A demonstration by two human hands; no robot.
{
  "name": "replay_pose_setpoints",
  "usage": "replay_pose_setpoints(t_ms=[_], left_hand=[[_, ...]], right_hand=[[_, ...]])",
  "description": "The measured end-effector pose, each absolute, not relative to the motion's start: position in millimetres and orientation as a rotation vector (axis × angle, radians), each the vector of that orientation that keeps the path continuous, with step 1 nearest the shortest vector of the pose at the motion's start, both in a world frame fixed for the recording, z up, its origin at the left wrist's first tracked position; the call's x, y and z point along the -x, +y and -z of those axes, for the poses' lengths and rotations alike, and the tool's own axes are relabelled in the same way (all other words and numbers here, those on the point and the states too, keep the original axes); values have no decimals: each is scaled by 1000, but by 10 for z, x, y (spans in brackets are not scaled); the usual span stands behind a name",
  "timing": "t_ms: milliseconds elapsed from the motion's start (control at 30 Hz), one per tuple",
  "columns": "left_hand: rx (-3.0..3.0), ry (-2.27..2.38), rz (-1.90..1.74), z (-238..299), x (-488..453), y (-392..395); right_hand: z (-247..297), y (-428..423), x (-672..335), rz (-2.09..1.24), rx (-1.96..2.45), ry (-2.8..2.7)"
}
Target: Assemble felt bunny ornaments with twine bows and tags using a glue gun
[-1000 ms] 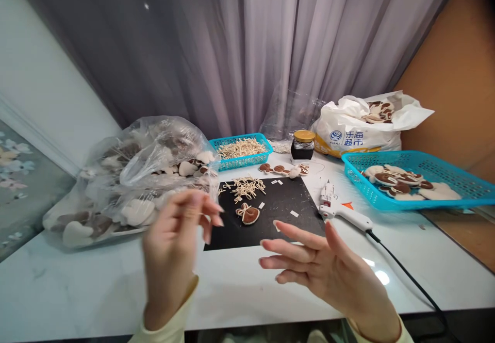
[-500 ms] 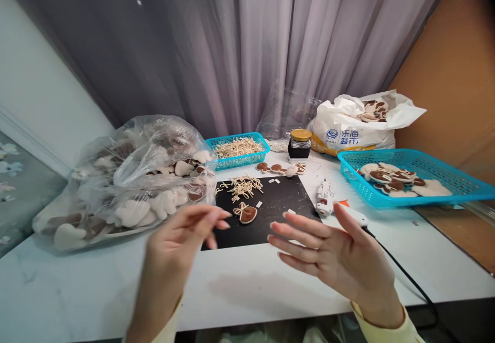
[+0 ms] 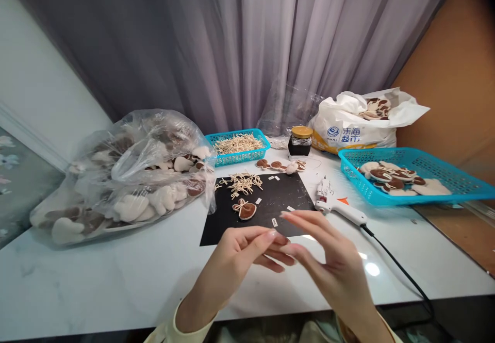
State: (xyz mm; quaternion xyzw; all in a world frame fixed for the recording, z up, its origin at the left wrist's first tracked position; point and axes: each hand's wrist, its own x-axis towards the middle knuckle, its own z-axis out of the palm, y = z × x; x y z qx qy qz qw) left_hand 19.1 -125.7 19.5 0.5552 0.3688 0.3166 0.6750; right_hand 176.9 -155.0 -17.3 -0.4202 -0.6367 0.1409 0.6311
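Observation:
My left hand [image 3: 242,255] is over the table's front part, its thumb pressed to the index finger; whether anything sits in that pinch is hidden. Beside it, my right hand [image 3: 332,263] holds its thumb and fingers apart, thumb tip close to the left fingertips, with nothing seen in it. Beyond both hands lies a black mat [image 3: 216,229]. On it are a brown and cream stuffed fabric piece [image 3: 245,210] with a string bow, a pile of cream string bows [image 3: 245,183], and several small white labels [image 3: 274,222].
At right lies a white glue gun [image 3: 344,211] with a black cord, near a blue basket [image 3: 371,191] of fabric pieces. A clear bag [image 3: 127,178] bulges at left. Behind stand a blue basket [image 3: 242,158] of string bows, a jar [image 3: 300,144] and a white bag [image 3: 359,139].
My left hand has moved right and my right hand has turned inward, so their fingertips now nearly meet. Another white label shows on the mat near the hands.

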Motion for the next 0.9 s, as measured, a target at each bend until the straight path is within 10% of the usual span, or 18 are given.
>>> replay_pose_setpoints(t_ms=[900], left_hand=[[-340, 269, -227, -38, -202, -1268]], right_hand=[[80, -1654, -1751, -898, 1171, -1399]])
